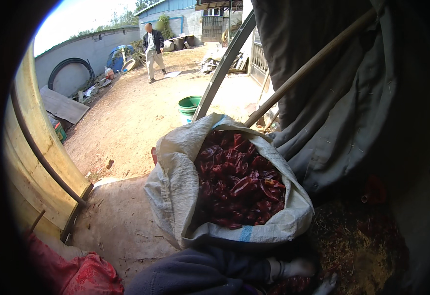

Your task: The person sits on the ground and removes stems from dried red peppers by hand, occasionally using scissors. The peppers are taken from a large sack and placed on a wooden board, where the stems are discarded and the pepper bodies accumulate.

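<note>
A white woven plastic sack point(174, 184) with a blue stripe stands before me, its rim rolled down. Dried red chili peppers point(237, 180) fill it. At the bottom, dark cloth point(185, 273) covers a limb ending in a pale shape point(296, 267), perhaps my gloved left hand, over loose red peppers point(292, 285) in shadow. Another pale shape point(326, 284) lies right of it, possibly my right hand. The dimness hides the fingers, and I cannot tell what either holds. Neither shape touches the peppers inside the sack.
A wooden pole point(310, 66) and a metal bar point(224, 66) slant behind the sack. A dark cloth curtain point(322, 140) hangs at right. Red patterned cloth point(93, 276) lies lower left. Outside are a green bucket point(189, 103) and a person point(153, 48) standing in the yard.
</note>
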Demonstrator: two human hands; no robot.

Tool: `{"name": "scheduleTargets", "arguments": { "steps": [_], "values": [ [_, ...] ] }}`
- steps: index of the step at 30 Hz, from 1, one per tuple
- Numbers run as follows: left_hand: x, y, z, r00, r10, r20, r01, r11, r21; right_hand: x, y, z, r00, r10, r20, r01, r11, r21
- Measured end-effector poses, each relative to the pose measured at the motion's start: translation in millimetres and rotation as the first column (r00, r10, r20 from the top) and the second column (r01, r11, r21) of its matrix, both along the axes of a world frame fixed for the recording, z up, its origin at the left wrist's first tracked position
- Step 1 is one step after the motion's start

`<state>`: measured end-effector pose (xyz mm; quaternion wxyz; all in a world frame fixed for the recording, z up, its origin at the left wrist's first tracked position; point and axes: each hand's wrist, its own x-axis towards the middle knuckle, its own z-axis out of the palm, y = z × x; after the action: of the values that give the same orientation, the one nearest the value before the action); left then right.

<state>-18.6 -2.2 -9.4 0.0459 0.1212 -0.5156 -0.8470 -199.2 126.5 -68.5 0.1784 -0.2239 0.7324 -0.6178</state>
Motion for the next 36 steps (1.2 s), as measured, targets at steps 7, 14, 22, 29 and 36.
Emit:
{"name": "scheduleTargets", "arguments": {
  "steps": [7, 14, 22, 29, 36],
  "values": [
    [-10.0, -0.6, -30.3, 0.997, 0.027, -0.068, -0.028, 1.000, -0.012, 0.7, -3.8, -2.1, 1.000, 0.028, 0.012, -0.029, 0.999, 0.015],
    [-10.5, 0.8, -31.2, 0.997, 0.034, -0.076, -0.032, 0.999, 0.024, 0.7, -6.1, -5.3, 0.999, 0.040, 0.026, -0.041, 0.999, 0.025],
    [-12.0, 1.0, -31.1, 0.997, 0.021, -0.072, -0.022, 1.000, -0.011, -3.5, -5.6, -6.0, 0.999, 0.037, 0.028, -0.037, 0.999, 0.030],
    [-12.9, 0.1, -34.1, 0.997, 0.006, -0.074, -0.008, 1.000, -0.029, -3.4, -8.3, -8.0, 0.998, 0.043, 0.035, -0.044, 0.999, 0.032],
    [-12.5, -0.4, -35.7, 0.995, 0.012, -0.098, -0.016, 0.999, -0.037, -2.1, -8.5, -9.8, 0.998, 0.052, 0.042, -0.054, 0.998, 0.033]
  ]
}}
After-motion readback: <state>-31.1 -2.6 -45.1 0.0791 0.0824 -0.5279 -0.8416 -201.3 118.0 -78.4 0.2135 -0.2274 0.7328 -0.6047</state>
